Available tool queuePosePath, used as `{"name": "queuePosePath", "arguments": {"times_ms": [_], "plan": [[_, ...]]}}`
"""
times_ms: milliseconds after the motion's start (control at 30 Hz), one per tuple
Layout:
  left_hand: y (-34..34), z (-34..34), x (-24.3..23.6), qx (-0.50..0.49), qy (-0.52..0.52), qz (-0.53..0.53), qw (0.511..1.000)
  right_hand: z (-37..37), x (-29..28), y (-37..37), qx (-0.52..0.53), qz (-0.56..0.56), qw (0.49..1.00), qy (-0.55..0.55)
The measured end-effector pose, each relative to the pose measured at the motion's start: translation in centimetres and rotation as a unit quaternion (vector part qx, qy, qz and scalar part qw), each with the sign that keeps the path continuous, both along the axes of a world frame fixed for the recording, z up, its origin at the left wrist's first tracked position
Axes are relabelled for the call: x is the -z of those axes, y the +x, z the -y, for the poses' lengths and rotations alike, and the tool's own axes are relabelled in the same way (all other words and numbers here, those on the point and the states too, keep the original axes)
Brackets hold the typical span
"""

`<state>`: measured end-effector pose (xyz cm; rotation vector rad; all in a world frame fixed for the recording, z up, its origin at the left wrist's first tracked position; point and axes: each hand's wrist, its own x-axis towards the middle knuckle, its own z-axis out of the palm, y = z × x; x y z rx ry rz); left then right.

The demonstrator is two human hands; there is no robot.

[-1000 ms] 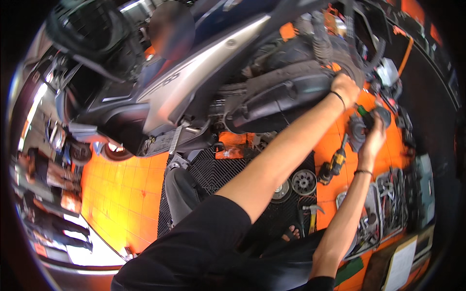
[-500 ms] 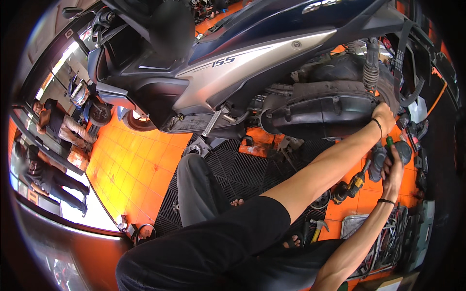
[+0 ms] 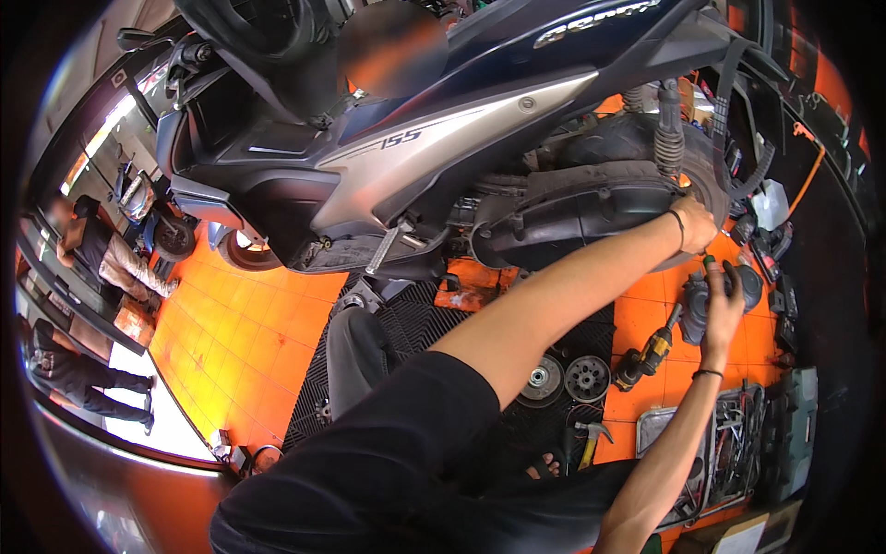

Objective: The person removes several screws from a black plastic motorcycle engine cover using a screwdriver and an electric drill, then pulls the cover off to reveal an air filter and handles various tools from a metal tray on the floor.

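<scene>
A dark blue and silver scooter (image 3: 443, 148) stands across the view. Its long black transmission cover (image 3: 572, 226) runs back to the rear wheel (image 3: 709, 180). My left hand (image 3: 696, 224) is at the rear end of this cover, below the spring shock absorber (image 3: 669, 143). Its fingers are curled, and whatever they grip is hidden behind the hand. Just below, my right hand (image 3: 722, 300) holds a tool by its green handle (image 3: 709, 262), pointing up toward my left hand. The tool's tip cannot be made out.
A yellow and black cordless driver (image 3: 646, 360) lies on the orange tiles, near dark grey rounded objects (image 3: 694, 309). Two round metal parts (image 3: 587, 379), a hammer (image 3: 591, 441) and a metal tray (image 3: 653, 429) lie nearer. Two people (image 3: 92, 240) are at the far left.
The view has shifted, so the scooter appears farther left. My right hand has risen closer to my left hand with the green handle. My left hand stays at the cover's rear end.
</scene>
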<state>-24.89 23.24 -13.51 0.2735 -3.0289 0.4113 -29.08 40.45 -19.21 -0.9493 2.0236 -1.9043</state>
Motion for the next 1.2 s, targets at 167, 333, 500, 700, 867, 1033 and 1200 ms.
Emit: {"name": "queuePosePath", "arguments": {"times_ms": [167,333,500,700,867,1033,1200], "plan": [[-0.4,0.0,1.4,-0.017,0.005,-0.008,1.0,-0.8,1.1,-3.7,-0.307,0.537,0.777,-0.118],[-1.6,-1.3,-0.2,-0.012,0.031,-0.005,0.999,-0.1,3.4,-4.8,-0.147,0.002,0.989,-0.004],[-1.2,-0.6,0.5,-0.001,0.055,-0.009,0.998,0.0,1.4,0.1,0.064,-0.262,0.955,0.12],[-2.3,-0.6,2.1,0.007,0.009,-0.042,0.999,-0.4,4.0,-5.6,-0.142,0.31,0.935,-0.098],[-1.8,-0.8,1.7,0.008,0.022,-0.057,0.998,-0.7,4.3,-5.6,-0.26,0.463,0.842,-0.094],[-1.9,-1.1,1.4,0.031,0.014,-0.079,0.996,-0.9,4.3,-2.2,0.105,-0.266,0.954,0.09],[-0.9,-0.7,2.2,0.011,0.027,-0.086,0.996,-0.4,2.2,0.8,0.061,-0.066,0.995,-0.037]]}}
